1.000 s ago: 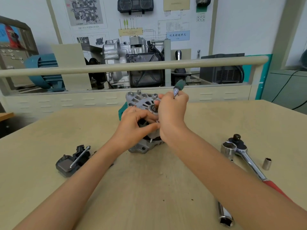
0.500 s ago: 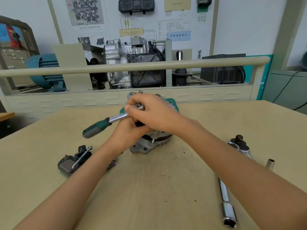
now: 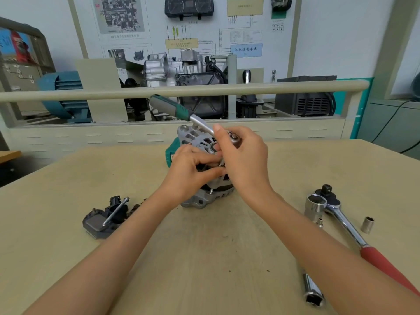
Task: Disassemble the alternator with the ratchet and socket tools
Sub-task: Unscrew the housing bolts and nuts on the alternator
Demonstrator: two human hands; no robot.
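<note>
Head view: alternator (image 3: 205, 196) sits mid-table (image 3: 68, 178), cast aluminium, ribbed and vented. Right hand (image 3: 244, 160) wraps the head of the green-handled ratchet (image 3: 172, 108), whose handle points up and away from the alternator; left hand (image 3: 191, 169) pinches the socket (image 3: 221, 163) just below the head. Likely running out a through-bolt: best to keep the socket square on the bolt, steady the housing, use short strokes. Left of the alternator: black finned plastic part (image 3: 102, 219) with a long bolt (image 3: 116, 211) across it. Right of the alternator: chrome red-handled ratchet (image 3: 345, 226), large socket (image 3: 314, 206), small socket (image 3: 367, 225). Nearest the person: deep socket (image 3: 312, 289).
</note>
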